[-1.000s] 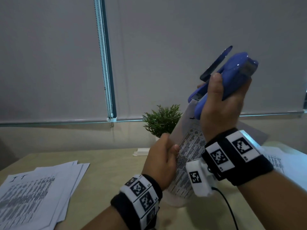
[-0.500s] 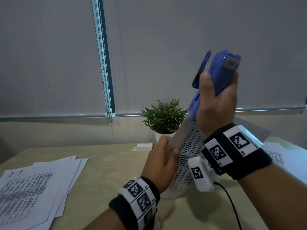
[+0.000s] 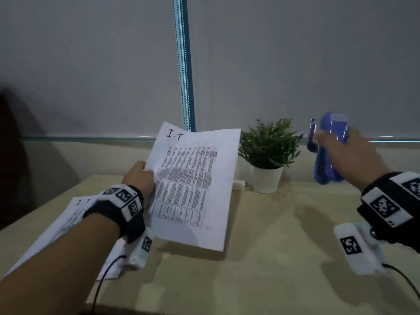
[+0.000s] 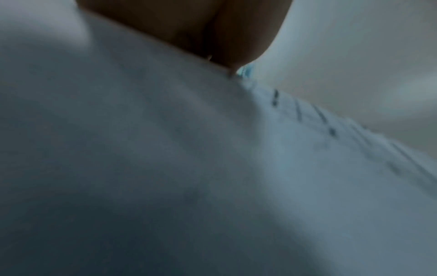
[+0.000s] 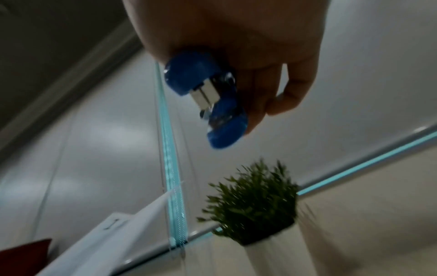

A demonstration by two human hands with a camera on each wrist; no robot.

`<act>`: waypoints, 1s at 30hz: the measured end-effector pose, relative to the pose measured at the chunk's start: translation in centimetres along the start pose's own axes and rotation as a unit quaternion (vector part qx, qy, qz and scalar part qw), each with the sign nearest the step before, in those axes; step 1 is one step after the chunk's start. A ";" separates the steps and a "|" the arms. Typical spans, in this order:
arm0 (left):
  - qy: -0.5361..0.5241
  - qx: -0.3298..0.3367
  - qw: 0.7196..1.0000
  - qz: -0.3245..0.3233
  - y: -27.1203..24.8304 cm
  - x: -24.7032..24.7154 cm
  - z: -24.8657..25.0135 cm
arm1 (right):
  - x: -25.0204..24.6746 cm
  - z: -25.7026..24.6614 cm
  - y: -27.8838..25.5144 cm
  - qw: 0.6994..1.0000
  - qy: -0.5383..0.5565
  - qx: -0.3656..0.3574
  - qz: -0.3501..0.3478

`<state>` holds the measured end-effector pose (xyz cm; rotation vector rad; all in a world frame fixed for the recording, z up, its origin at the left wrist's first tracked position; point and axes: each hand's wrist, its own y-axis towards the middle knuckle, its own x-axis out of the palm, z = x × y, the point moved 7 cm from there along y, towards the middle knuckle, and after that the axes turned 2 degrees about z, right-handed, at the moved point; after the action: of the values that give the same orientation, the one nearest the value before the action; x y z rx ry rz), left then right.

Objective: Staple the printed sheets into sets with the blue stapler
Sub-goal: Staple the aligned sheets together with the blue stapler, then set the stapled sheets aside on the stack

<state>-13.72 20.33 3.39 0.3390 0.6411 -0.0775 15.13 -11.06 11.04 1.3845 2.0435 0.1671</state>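
The left wrist view is blurred and dim. A white printed sheet fills most of it, sloping from upper left down to lower right, its lower left part in shadow. Faint dark marks of print run along the sheet's upper right edge. At the top edge of the view the left hand presses against the sheet, fingers lying on the paper's upper edge. Behind the sheet, at the upper right, a pale grey surface shows, too blurred to identify.

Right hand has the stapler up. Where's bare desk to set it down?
Bare desk between the held sheets and right hand, in front of the potted plant. Crowded at left: the paper stack lies under the left hand.
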 end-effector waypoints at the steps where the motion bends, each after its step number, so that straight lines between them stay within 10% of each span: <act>1: 0.052 -0.024 0.998 -0.010 1.3 -1.1 -2.0 | 1.0 1.2 -0.3 0.998 -0.030 0.021 -0.045; 8: 0.204 -0.137 0.969 0.027 5.1 -7.4 -13.5 | 5.8 9.0 -2.7 0.951 -0.182 0.120 -0.220; 14: 0.422 -0.100 0.885 -0.168 3.7 -5.7 -17.1 | 8.4 11.1 -4.0 0.921 -0.216 0.134 -0.295; 17: 0.479 -0.099 0.858 -0.155 3.5 -5.8 -15.7 | 9.1 10.4 -4.5 0.913 -0.224 0.110 -0.322; 21: 0.320 0.084 0.942 -0.056 3.1 -2.0 -6.7 | 9.7 7.7 -5.3 0.917 -0.211 0.068 -0.331; 24: 0.112 0.156 0.968 -0.160 -1.9 3.7 1.6 | 9.9 5.7 -6.0 0.922 -0.194 0.037 -0.332; 30: -0.081 0.183 0.858 -0.474 -14.1 13.9 11.5 | 9.6 3.7 -7.4 0.929 -0.165 -0.013 -0.330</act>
<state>1.53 3.68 -0.40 0.3486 0.5725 -1.1797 9.33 -6.89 0.61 0.5900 2.0793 -0.3092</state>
